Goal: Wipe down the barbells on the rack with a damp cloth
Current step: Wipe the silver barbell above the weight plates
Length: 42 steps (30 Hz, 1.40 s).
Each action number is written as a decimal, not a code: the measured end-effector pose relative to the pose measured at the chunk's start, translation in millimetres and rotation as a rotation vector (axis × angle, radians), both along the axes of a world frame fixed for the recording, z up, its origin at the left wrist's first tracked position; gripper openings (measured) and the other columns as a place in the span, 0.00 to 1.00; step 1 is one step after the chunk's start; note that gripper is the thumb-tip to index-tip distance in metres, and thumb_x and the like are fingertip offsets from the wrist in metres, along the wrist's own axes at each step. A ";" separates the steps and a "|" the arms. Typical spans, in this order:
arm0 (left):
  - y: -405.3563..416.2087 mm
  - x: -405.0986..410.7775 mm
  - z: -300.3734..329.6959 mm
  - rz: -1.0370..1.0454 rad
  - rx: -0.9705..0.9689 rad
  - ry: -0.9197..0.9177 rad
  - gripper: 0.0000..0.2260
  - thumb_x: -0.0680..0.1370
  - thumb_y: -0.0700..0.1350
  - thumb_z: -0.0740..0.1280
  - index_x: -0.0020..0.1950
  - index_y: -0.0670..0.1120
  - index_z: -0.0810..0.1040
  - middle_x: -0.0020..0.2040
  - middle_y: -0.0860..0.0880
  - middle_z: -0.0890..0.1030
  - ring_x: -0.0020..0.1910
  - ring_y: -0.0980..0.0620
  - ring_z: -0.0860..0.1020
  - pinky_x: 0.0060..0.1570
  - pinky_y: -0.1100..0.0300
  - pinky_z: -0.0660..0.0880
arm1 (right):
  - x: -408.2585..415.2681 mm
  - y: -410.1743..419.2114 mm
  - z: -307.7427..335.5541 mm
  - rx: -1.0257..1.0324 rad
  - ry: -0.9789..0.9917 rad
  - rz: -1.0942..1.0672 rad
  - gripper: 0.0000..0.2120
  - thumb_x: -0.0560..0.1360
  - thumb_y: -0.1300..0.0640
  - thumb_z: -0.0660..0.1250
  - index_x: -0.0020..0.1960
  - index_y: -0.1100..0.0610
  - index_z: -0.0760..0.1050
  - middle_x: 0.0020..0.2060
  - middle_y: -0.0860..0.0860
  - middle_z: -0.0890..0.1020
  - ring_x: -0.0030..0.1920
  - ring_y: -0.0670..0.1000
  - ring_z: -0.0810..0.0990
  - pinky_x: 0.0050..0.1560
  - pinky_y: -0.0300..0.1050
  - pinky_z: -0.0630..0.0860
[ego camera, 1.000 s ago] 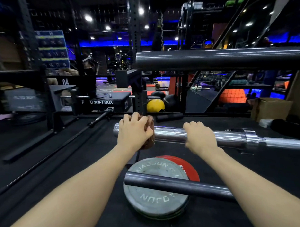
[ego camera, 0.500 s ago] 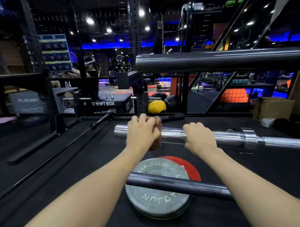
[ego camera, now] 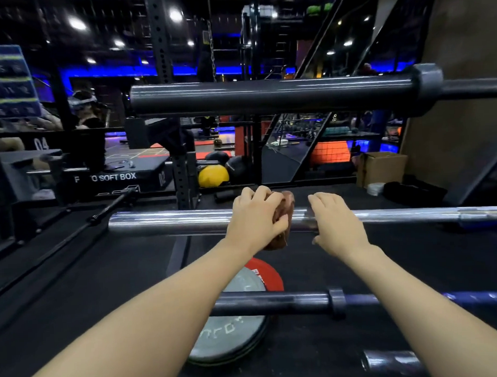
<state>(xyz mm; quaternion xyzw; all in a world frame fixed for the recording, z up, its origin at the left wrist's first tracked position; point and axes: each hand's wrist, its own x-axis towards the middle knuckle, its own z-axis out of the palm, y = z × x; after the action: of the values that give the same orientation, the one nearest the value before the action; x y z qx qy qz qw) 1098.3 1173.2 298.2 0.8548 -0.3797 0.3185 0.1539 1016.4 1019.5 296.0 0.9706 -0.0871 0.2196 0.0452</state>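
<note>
A chrome barbell lies horizontally across the middle of the head view. My left hand grips a brown cloth wrapped around its sleeve. Just to the right, my right hand curls over the same sleeve and holds it. A black barbell sits higher up, and another dark barbell runs lower, under my forearms. The end of one more bar shows at the bottom right.
A grey weight plate and a red plate lie on the black floor below. A rack upright, a soft plyo box, a yellow ball and a cardboard box stand behind. A person sits far left.
My left hand has slid the cloth to the right along the chrome sleeve, closing the gap to my right hand. The view has shifted right too.
</note>
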 end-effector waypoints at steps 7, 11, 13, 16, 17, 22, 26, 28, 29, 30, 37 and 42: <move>-50.1 -20.5 -15.2 -0.030 -0.049 -0.064 0.20 0.67 0.55 0.62 0.55 0.48 0.79 0.54 0.49 0.78 0.51 0.43 0.73 0.54 0.48 0.69 | 0.4 -21.0 -8.3 0.274 -0.147 0.142 0.30 0.69 0.58 0.74 0.67 0.58 0.66 0.63 0.52 0.70 0.65 0.54 0.67 0.61 0.44 0.67; -44.1 -17.9 -15.7 -0.077 -0.070 -0.143 0.14 0.64 0.48 0.73 0.48 0.48 0.79 0.50 0.49 0.78 0.46 0.42 0.73 0.45 0.48 0.71 | -1.1 -20.5 -7.3 0.287 -0.147 0.105 0.30 0.65 0.58 0.76 0.63 0.57 0.69 0.60 0.52 0.72 0.61 0.54 0.70 0.54 0.49 0.72; -34.2 -17.0 -15.5 -0.127 -0.014 -0.194 0.15 0.63 0.45 0.74 0.49 0.48 0.80 0.51 0.48 0.79 0.44 0.42 0.73 0.43 0.47 0.73 | -2.9 -18.9 -4.7 0.287 -0.115 0.081 0.33 0.62 0.59 0.78 0.64 0.57 0.68 0.60 0.52 0.72 0.61 0.55 0.71 0.53 0.50 0.73; -13.8 -17.4 -19.2 -0.155 0.048 -0.273 0.17 0.62 0.42 0.75 0.50 0.48 0.80 0.55 0.48 0.79 0.44 0.41 0.74 0.43 0.48 0.73 | -5.1 -14.7 -0.2 0.270 -0.092 0.038 0.32 0.61 0.59 0.80 0.60 0.59 0.68 0.59 0.53 0.72 0.59 0.57 0.72 0.49 0.50 0.73; -5.5 -17.1 -22.0 -0.157 0.055 -0.286 0.18 0.62 0.41 0.74 0.50 0.48 0.79 0.55 0.49 0.79 0.45 0.41 0.74 0.43 0.48 0.73 | -5.5 -13.6 0.8 0.267 -0.087 0.027 0.30 0.61 0.59 0.80 0.56 0.58 0.68 0.57 0.53 0.72 0.57 0.57 0.73 0.46 0.48 0.72; 27.3 -19.8 -28.2 -0.171 0.054 -0.220 0.19 0.63 0.40 0.74 0.52 0.48 0.78 0.56 0.51 0.78 0.48 0.46 0.70 0.46 0.49 0.73 | -10.1 -15.0 2.0 0.261 -0.048 0.047 0.32 0.62 0.58 0.79 0.60 0.58 0.66 0.60 0.52 0.69 0.59 0.55 0.71 0.48 0.50 0.74; 13.6 -24.8 -14.1 -0.096 -0.047 -0.060 0.18 0.66 0.42 0.73 0.56 0.49 0.79 0.57 0.51 0.77 0.48 0.44 0.71 0.50 0.48 0.72 | -11.6 -20.5 3.4 0.275 -0.041 0.070 0.35 0.62 0.59 0.80 0.63 0.58 0.66 0.61 0.52 0.68 0.61 0.55 0.68 0.52 0.51 0.73; 0.5 -27.7 -9.4 -0.086 -0.081 -0.002 0.18 0.68 0.43 0.71 0.58 0.49 0.79 0.58 0.52 0.76 0.51 0.45 0.69 0.53 0.50 0.69 | -10.9 -20.3 1.1 0.213 -0.086 0.069 0.32 0.62 0.59 0.79 0.60 0.59 0.66 0.58 0.52 0.69 0.58 0.55 0.68 0.49 0.48 0.71; -6.5 -29.7 -7.8 -0.088 -0.084 0.021 0.18 0.69 0.43 0.71 0.59 0.49 0.78 0.58 0.52 0.75 0.52 0.46 0.69 0.54 0.51 0.67 | -10.1 -19.5 -2.2 0.150 -0.129 0.078 0.30 0.63 0.60 0.78 0.58 0.59 0.67 0.56 0.52 0.69 0.57 0.55 0.68 0.46 0.45 0.69; -13.3 -31.8 -6.5 -0.092 -0.078 0.038 0.18 0.70 0.44 0.70 0.60 0.50 0.78 0.59 0.52 0.74 0.52 0.46 0.68 0.54 0.52 0.66 | -8.5 -19.4 -6.9 0.094 -0.175 0.090 0.27 0.63 0.61 0.77 0.56 0.59 0.67 0.55 0.53 0.69 0.56 0.55 0.68 0.45 0.43 0.67; -37.6 -31.8 -5.3 -0.071 -0.096 -0.011 0.20 0.72 0.60 0.57 0.58 0.53 0.77 0.57 0.54 0.75 0.51 0.47 0.71 0.52 0.52 0.68 | 1.3 -44.0 8.8 0.270 0.055 0.229 0.44 0.60 0.57 0.79 0.70 0.58 0.61 0.59 0.54 0.64 0.60 0.54 0.63 0.62 0.46 0.65; -41.7 -21.7 -16.7 -0.049 -0.049 -0.108 0.23 0.71 0.56 0.66 0.64 0.51 0.76 0.61 0.50 0.78 0.56 0.41 0.76 0.58 0.44 0.73 | 14.2 -42.0 15.0 0.461 0.098 0.215 0.26 0.57 0.65 0.76 0.50 0.54 0.68 0.42 0.50 0.76 0.39 0.50 0.75 0.38 0.42 0.72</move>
<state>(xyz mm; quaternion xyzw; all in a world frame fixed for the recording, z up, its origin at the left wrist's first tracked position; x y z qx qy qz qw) 1076.6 1131.4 281.5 0.8227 -0.4003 0.3697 0.1619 1030.6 977.6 311.0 0.9685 -0.0289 0.1501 -0.1966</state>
